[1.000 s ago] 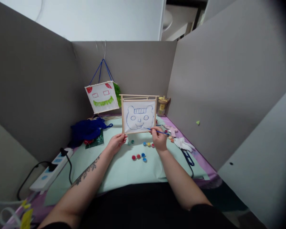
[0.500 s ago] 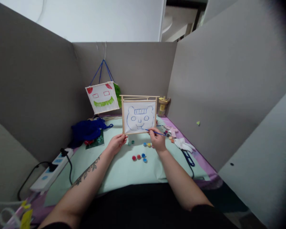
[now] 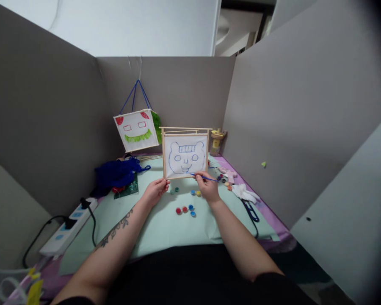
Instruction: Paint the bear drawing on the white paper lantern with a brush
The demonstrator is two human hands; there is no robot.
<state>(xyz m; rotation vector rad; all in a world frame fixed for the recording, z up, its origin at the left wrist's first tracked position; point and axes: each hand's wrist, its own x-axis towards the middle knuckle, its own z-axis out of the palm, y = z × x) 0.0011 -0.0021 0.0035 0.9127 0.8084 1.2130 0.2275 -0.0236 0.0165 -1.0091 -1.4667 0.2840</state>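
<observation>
Left fingers [image 3: 162, 182] pinch the frame [image 3: 164, 156] low (likely light, fragile; best held by its wood); right fingers [image 3: 200, 178] grip a brush [image 3: 211, 179].

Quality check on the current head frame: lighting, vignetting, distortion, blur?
Head view: soft, fairly even light, brightest on the pale wall up top; dark vignette at the upper right corner; wide-angle stretch, with the grey partitions splaying outward; mild softness, so the tip of the brush is hard to make out, though the blue lines on the framed drawing are readable.
</observation>
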